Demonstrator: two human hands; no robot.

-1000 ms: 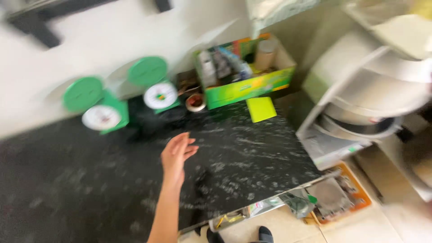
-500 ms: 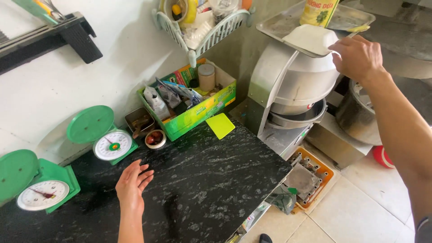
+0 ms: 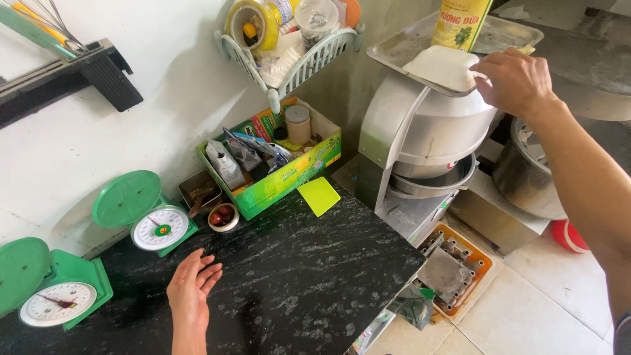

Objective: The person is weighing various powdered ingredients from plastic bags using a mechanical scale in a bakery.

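Note:
My left hand (image 3: 192, 289) hovers open, palm up, over the dark speckled stone counter (image 3: 309, 276), near a green dial scale (image 3: 148, 213). It holds nothing. My right hand (image 3: 516, 82) reaches up to the right and grips the edge of a white foam tray (image 3: 439, 66). That tray lies on a metal tray (image 3: 420, 46) on top of a white machine (image 3: 420, 131). A bottle with a yellow label (image 3: 460, 23) stands just behind the foam tray.
A green cardboard box (image 3: 276, 171) of packets and a jar sits at the wall, with a yellow square pad (image 3: 319, 195) and a small bowl (image 3: 223, 217) beside it. A second green scale (image 3: 49, 289) stands far left. A wire shelf (image 3: 289, 46) hangs above. An orange crate (image 3: 453, 269) lies on the floor.
The view swung right and steadied. My right hand came into view and closed on the white foam tray atop the machine. My left hand sank lower over the counter, still open.

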